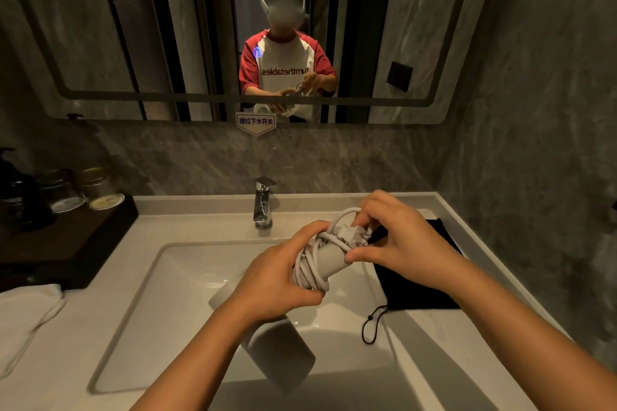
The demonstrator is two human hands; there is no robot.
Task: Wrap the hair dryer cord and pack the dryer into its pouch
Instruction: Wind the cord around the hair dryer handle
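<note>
Left hand (277, 280) grips cord-wound dryer (320, 264) handle over sink (173, 277); right hand (397, 240) fingers pinch plug (350, 233) at handle's upper end; pouch (420, 277) flat, just right, nearer right hand

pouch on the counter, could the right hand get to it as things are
Probably yes: the black pouch lies flat just under and beside the right hand with nothing on it. But that hand is pinching the plug and would have to let go first.

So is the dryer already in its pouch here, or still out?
Out. The hair dryer is held over the sink in both hands, cord coiled around its handle; the black pouch lies flat on the counter.
</note>
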